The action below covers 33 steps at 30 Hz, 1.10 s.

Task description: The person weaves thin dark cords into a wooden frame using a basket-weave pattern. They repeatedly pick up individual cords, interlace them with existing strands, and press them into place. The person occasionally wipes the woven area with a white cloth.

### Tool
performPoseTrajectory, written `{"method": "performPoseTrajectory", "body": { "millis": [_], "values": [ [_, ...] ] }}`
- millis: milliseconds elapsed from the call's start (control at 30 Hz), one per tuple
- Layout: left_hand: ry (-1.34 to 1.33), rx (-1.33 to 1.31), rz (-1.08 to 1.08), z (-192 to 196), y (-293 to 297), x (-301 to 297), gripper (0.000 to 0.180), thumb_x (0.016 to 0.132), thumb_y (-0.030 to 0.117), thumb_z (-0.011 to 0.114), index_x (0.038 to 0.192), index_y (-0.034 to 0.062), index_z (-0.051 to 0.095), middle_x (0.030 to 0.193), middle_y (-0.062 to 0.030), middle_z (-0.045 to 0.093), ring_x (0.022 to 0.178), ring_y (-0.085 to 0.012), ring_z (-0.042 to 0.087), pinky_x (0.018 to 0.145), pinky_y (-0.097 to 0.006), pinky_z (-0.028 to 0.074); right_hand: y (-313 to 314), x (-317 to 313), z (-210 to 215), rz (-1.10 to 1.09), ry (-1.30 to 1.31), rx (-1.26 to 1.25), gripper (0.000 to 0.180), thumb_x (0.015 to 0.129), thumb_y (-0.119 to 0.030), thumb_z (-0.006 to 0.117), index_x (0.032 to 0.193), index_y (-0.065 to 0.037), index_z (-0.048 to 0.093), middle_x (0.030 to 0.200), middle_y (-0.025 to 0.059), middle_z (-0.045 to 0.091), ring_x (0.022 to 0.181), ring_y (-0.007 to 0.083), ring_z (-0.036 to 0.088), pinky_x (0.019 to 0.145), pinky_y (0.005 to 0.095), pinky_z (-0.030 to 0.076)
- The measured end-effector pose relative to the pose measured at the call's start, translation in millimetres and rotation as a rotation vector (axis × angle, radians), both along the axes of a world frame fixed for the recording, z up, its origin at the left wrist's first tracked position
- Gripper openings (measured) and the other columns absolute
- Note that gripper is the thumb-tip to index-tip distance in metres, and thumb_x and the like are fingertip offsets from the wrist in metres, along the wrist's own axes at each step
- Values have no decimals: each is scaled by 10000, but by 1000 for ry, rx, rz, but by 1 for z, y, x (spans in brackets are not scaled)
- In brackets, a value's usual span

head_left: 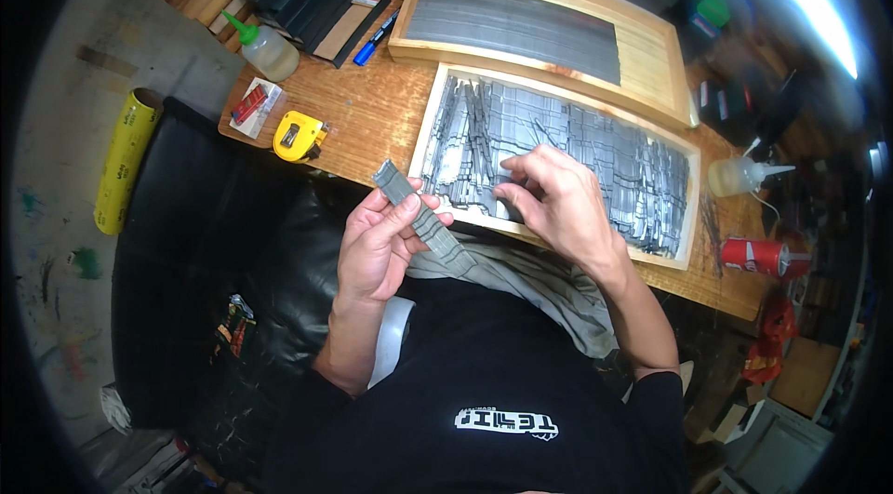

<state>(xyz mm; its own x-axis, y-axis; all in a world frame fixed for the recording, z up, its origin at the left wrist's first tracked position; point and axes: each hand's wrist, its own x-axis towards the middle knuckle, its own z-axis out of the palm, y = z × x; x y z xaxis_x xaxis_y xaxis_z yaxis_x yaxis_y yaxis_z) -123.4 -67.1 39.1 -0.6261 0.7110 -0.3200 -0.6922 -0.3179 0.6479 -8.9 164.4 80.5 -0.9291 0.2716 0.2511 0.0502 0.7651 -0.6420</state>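
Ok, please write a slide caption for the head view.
Left hand holds a stack of grey strips; right hand hovers over a wooden tray of similar strips.

Table (358,108): brown, wood-grained. By its left corner, tape measure (296,137): yellow with black. Left edge, bottle (271,55): pale, cloudy, green top. Box (693,210): pale wood; strips inside (642,182): grey and silver, dark-lined. Stack of strips (439,236) off the near edge: grey, dark cross-bands. Can (752,256), right edge: red and white.

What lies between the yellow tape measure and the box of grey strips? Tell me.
Only bare wooden tabletop lies between the tape measure and box in the head view.
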Motion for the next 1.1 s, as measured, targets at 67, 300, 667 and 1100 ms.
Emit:
{"method": "performPoseTrajectory", "body": {
  "millis": [67, 300, 667, 1100],
  "values": [
    [-2, -14, 7, 3, 2, 5, 265, 1078, 90, 554, 1326, -2, 573, 1111, -159, 720, 1016, -326, 761, 851, -406, 668, 0, -5, -8, -15, -26, 63, 254, 851, -162, 850, 1018, 1, 749, 853, 118, 696, 714, 221, 712, 638, 345, 570],
    [-53, 65, -23, -4, 1, 6, 252, 1095, 134, 541, 1316, 20, 581, 1096, -159, 714, 1008, -333, 761, 857, -406, 663, -11, -15, -12, -102, -64, -40, 161, 860, -156, 767, 866, 1, 731, 780, 157, 682, 741, 348, 683, 697, 436, 565],
    [17, -16, 2, 3, 13, 18, 229, 1087, 164, 573, 1274, 33, 592, 1154, -213, 735, 975, -318, 772, 745, -370, 669, -19, 34, 7, -19, 374, 150, 125, 771, 37, 799, 802, 9, 681, 652, 61, 563, 551, 166, 550, 477, 304, 431],
    [10, 9, 89, 9, 20, 24, 261, 1099, 131, 524, 1328, 11, 552, 1194, -221, 710, 1030, -355, 753, 852, -450, 669, -37, 55, 29, 267, 189, 550, 138, 743, 27, 752, 761, -21, 624, 700, 40, 491, 620, 174, 526, 512, 299, 436]
  ]
}}
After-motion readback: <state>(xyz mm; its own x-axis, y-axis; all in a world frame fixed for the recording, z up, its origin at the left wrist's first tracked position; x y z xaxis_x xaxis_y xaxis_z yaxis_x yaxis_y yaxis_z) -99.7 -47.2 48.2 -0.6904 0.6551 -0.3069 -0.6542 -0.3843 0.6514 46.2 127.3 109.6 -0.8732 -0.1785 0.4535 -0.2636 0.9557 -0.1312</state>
